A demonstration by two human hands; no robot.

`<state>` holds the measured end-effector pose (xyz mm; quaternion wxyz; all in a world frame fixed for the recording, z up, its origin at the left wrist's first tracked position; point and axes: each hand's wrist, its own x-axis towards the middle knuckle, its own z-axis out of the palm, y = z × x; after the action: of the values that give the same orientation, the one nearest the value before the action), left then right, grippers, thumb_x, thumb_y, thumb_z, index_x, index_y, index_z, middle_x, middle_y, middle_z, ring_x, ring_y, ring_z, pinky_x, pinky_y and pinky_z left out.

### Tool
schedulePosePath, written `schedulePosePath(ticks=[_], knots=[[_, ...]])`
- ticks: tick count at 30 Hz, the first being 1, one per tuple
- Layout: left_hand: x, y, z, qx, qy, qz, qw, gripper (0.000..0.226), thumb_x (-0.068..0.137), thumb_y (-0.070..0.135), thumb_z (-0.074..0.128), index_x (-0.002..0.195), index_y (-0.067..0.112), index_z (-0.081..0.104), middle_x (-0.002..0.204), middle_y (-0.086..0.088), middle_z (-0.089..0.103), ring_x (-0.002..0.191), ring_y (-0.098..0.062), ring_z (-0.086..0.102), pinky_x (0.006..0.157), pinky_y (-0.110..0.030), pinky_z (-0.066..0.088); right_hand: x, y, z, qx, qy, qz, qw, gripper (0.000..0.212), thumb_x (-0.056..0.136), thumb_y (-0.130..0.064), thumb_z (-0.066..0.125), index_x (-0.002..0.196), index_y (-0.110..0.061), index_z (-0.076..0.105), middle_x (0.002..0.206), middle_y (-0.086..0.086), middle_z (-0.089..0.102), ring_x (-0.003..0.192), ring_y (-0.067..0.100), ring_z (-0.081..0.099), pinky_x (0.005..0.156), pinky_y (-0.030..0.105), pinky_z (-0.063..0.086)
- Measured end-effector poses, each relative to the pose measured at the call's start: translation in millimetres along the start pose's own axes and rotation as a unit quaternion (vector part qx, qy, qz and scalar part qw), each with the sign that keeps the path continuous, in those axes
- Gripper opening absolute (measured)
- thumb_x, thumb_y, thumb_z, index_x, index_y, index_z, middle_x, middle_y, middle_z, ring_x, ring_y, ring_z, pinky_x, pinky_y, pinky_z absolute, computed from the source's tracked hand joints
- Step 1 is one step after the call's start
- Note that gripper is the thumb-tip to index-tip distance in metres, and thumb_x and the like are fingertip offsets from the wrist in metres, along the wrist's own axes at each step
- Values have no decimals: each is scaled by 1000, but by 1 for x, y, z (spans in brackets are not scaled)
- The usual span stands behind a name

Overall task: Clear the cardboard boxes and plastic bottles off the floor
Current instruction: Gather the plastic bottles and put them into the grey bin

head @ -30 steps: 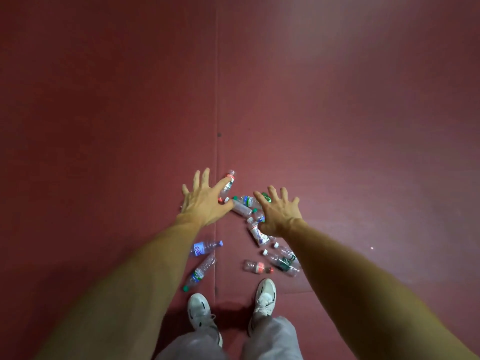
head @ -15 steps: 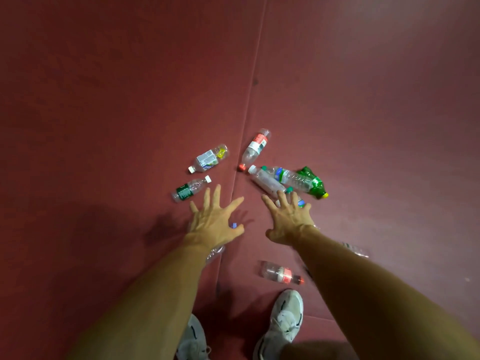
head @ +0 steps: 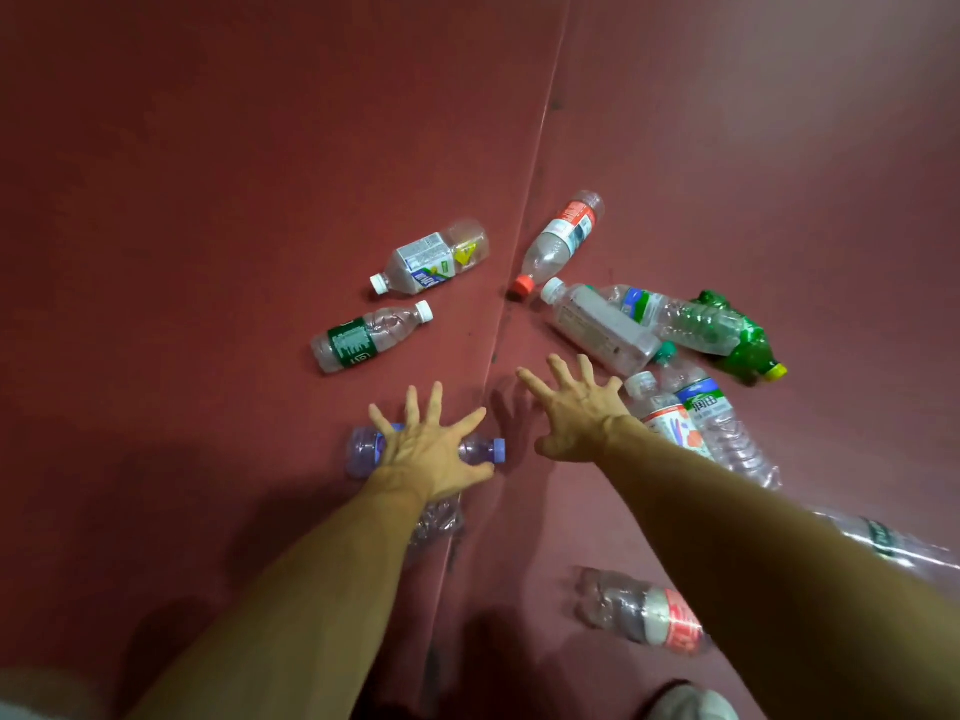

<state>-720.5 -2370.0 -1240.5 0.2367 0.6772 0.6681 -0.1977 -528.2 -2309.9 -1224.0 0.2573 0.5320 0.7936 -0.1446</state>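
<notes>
Left hand (head: 431,449) released, fingers splayed, palm down right over a purple bottle (head: 363,450) lying crosswise on the red floor (head: 208,200) — base out at the hand's 9 o'clock, cap at 3 o'clock; touching or hovering, cannot tell. Right hand (head: 582,413) likewise released and splayed, grasping nothing, just right of the floor seam (head: 540,174).

From the left hand: green-labelled bottle (head: 358,340) near at 11 o'clock, white-labelled bottle (head: 431,259) farther off at 12 o'clock, crushed clear bottle (head: 439,522) partly under the wrist at 6 o'clock.

From the right hand: flat clear bottle (head: 597,324) just beyond the fingertips at 12 to 1 o'clock, red-capped bottle (head: 563,241) farther out at 12 o'clock. Crumpled blue-banded bottle (head: 675,319) and green bottle (head: 743,350) out toward 2 o'clock, overlapping. At 3 o'clock, just beside the wrist, two bottles side by side — white-and-red-labelled bottle (head: 662,413), then blue-labelled bottle (head: 711,423). Red-labelled bottle (head: 649,610) at 5 o'clock, below the forearm. Half-hidden bottle (head: 883,543) at 4 o'clock, behind the same forearm.
</notes>
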Motion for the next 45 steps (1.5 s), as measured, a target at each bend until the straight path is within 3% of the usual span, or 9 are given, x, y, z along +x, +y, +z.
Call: schedulePosePath(ticks=[2,5,7,13,21,25,28,39,45], knots=[[12,-5,10,-6,-6,-7,1000,79,84,75,46,153,55,13,167,-9,1,153,-36,-5,108,-76,-8,12,0,9,1,3,6,1000,101,83,-54,63,157,-41,-6,165,5,-4,150,42,0,106,68,30],[25,-3,9,-17,-3,-10,1000,66,91,68,47,151,46,31,151,-12,42,143,-32,32,113,-73,2,18,7,15,11,18,22,1000,100,83,-53,63,157,-41,-4,165,4,-1,149,42,3,106,68,30],[29,5,5,-24,10,0,1000,60,93,65,48,147,41,39,143,-13,49,136,-32,41,115,-70,8,14,15,18,39,24,38,998,97,85,-54,61,157,-41,-3,165,2,-1,149,41,2,108,69,28],[49,45,0,-39,94,41,994,59,93,68,43,147,45,35,145,-7,43,138,-28,38,114,-70,7,-12,59,52,130,56,148,979,91,91,-60,57,158,-40,-2,166,-5,-12,152,37,-11,110,71,24],[53,50,6,-18,68,46,996,89,80,73,58,153,47,13,164,-7,14,152,-29,8,112,-72,2,-25,73,81,187,59,209,958,94,88,-66,57,157,-43,-2,166,-3,-17,151,40,-12,109,73,25],[47,37,1,-38,51,43,997,77,86,53,64,148,44,19,149,-10,36,138,-33,36,112,-63,27,-22,63,80,205,58,203,956,87,92,-59,57,157,-40,3,166,-4,-13,151,38,-8,109,70,27],[43,37,0,-40,60,45,996,72,90,51,63,147,43,20,135,-11,44,124,-35,50,99,-53,42,-22,55,73,195,77,155,965,80,95,-49,57,157,-37,8,167,-6,-6,152,28,1,110,65,28],[28,18,7,-54,59,31,996,87,86,59,61,154,49,7,149,-7,36,129,-35,49,100,-46,42,-21,40,60,192,45,97,975,86,91,-37,65,157,-43,9,166,-8,-9,151,29,0,111,60,28],[27,17,8,-77,46,30,995,88,84,55,59,155,50,6,138,-4,54,121,-34,57,99,-40,42,-20,36,60,209,5,96,973,97,87,-23,66,156,-47,1,165,-10,-17,152,33,-9,109,66,29]])
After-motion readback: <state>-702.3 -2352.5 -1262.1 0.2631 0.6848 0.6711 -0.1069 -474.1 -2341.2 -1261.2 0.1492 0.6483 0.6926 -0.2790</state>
